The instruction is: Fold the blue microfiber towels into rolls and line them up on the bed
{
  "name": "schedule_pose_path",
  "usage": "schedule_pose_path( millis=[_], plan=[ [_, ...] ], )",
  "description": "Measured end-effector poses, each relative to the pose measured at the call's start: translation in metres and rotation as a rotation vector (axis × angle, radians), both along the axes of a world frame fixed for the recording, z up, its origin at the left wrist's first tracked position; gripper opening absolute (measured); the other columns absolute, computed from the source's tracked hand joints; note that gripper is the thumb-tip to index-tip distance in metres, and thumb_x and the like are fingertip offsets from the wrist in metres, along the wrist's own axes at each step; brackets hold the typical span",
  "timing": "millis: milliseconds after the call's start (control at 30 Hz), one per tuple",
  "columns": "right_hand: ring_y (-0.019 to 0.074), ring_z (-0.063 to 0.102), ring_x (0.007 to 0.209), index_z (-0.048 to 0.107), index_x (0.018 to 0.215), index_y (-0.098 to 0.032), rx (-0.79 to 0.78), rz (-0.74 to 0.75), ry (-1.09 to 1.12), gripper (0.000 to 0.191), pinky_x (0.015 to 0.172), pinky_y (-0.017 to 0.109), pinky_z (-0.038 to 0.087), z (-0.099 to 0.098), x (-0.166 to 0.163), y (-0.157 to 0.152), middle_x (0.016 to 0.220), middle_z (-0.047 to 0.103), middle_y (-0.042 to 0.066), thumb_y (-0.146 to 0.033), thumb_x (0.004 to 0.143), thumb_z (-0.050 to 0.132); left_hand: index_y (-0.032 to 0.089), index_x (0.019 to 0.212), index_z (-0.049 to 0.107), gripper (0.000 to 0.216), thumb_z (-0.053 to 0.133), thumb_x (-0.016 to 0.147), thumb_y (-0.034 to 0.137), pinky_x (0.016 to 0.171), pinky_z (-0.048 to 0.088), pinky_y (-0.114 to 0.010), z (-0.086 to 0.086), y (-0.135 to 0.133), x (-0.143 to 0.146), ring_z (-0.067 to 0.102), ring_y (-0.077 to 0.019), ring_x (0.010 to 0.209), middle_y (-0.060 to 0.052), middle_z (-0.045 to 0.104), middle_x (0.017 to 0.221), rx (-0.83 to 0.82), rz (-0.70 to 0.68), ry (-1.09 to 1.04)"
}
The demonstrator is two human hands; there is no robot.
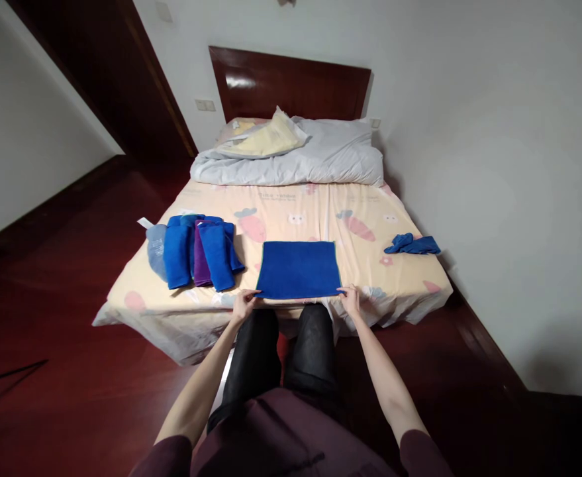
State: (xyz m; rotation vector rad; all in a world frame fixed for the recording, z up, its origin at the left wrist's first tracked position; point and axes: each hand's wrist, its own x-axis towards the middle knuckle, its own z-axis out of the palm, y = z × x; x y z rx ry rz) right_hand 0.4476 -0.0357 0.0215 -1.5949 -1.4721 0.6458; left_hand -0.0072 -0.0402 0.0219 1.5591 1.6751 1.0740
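A blue towel point(298, 268) lies spread flat as a rectangle near the front edge of the bed. My left hand point(245, 303) pinches its near left corner. At the near right corner, my right hand point(350, 299) grips the cloth between thumb and fingers. To the left sits a group of folded blue towels point(178, 255), with a folded purple towel point(202, 255) among them. A crumpled blue cloth point(412, 244) rests near the bed's right edge.
The bed point(291, 212) has a peach sheet with carrot and strawberry prints. Towards the wooden headboard point(295, 83) lie a grey-white quilt point(340, 156) and a yellow pillow point(271, 137). A greyish-blue bundle point(157, 252) is beside the folded towels. Dark red floor point(72, 265) surrounds the bed.
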Motion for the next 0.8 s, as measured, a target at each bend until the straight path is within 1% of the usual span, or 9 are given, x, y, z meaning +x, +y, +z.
schedule_pose_path(
  millis=[133,233,300,400,500,567,633,700,800],
  plan=[
    [0.0292,0.065,0.113,0.079,0.086,-0.021,0.146,-0.053,0.004,0.022,0.104,0.046,0.055,0.011,-0.009,0.01,0.114,0.067,0.014,-0.016,0.074,0.061,0.021,0.091,0.08,0.03,0.069,0.077,0.045,0.09,0.059,-0.045,0.002,0.01,0.003,0.067,-0.0312,0.11,-0.013,0.07,0.111,0.06,0.048,-0.024],
    [0.0295,0.064,0.123,0.076,0.088,-0.021,0.199,0.003,0.076,0.02,0.113,0.049,0.048,0.017,-0.013,0.018,0.122,0.07,0.015,-0.019,0.077,0.059,0.02,0.095,0.077,0.034,0.069,0.08,0.05,0.095,0.06,-0.046,0.007,0.017,0.009,0.066,-0.0316,0.12,-0.014,0.069,0.126,0.093,0.019,-0.153],
    [0.0286,0.067,0.12,0.074,0.091,-0.021,0.194,0.056,0.136,0.021,0.114,0.05,0.048,0.019,-0.014,0.022,0.119,0.074,0.014,-0.022,0.079,0.057,0.02,0.099,0.075,0.037,0.068,0.082,0.052,0.096,0.059,-0.045,0.011,0.021,0.014,0.068,-0.0302,0.117,-0.014,0.073,0.122,0.089,-0.005,-0.226],
    [0.0277,0.07,0.112,0.073,0.099,-0.021,0.151,0.072,0.185,0.026,0.106,0.047,0.053,0.017,-0.016,0.024,0.111,0.077,0.012,-0.028,0.083,0.054,0.019,0.099,0.074,0.038,0.066,0.083,0.053,0.085,0.061,-0.04,0.014,0.029,0.021,0.072,-0.027,0.097,-0.011,0.077,0.101,0.068,0.023,-0.216],
    [0.0279,0.072,0.101,0.072,0.1,-0.02,0.105,0.032,0.164,0.027,0.092,0.042,0.057,0.011,-0.014,0.025,0.105,0.077,0.013,-0.037,0.086,0.056,0.019,0.094,0.072,0.038,0.067,0.081,0.055,0.074,0.058,-0.036,0.009,0.037,0.023,0.068,-0.0224,0.074,-0.006,0.071,0.076,0.056,0.07,-0.195],
    [0.0277,0.071,0.092,0.072,0.098,-0.019,0.076,-0.018,0.15,0.03,0.084,0.041,0.058,0.005,-0.011,0.026,0.098,0.077,0.013,-0.043,0.085,0.06,0.019,0.093,0.071,0.039,0.067,0.081,0.056,0.07,0.056,-0.034,0.002,0.04,0.022,0.065,-0.0208,0.068,-0.003,0.065,0.068,0.045,0.096,-0.194],
    [0.0272,0.07,0.083,0.071,0.097,-0.017,0.047,-0.064,0.144,0.034,0.079,0.04,0.058,-0.002,-0.006,0.028,0.089,0.075,0.012,-0.048,0.083,0.062,0.018,0.093,0.07,0.041,0.066,0.081,0.057,0.072,0.056,-0.034,-0.005,0.041,0.019,0.065,-0.021,0.07,-0.003,0.066,0.07,0.034,0.125,-0.193],
    [0.0269,0.069,0.079,0.07,0.096,-0.017,0.022,-0.089,0.138,0.038,0.079,0.041,0.058,-0.01,-0.003,0.03,0.083,0.073,0.011,-0.051,0.083,0.063,0.018,0.095,0.07,0.042,0.065,0.082,0.057,0.078,0.056,-0.035,-0.01,0.04,0.015,0.068,-0.0221,0.077,-0.006,0.07,0.08,0.022,0.146,-0.194],
    [0.0271,0.07,0.082,0.069,0.095,-0.018,-0.01,-0.075,0.136,0.039,0.082,0.041,0.058,-0.018,0.001,0.03,0.086,0.074,0.011,-0.055,0.084,0.063,0.018,0.097,0.071,0.042,0.065,0.082,0.057,0.083,0.057,-0.036,-0.015,0.033,0.008,0.07,-0.0239,0.084,-0.009,0.075,0.088,-0.008,0.163,-0.192]
  ],
)
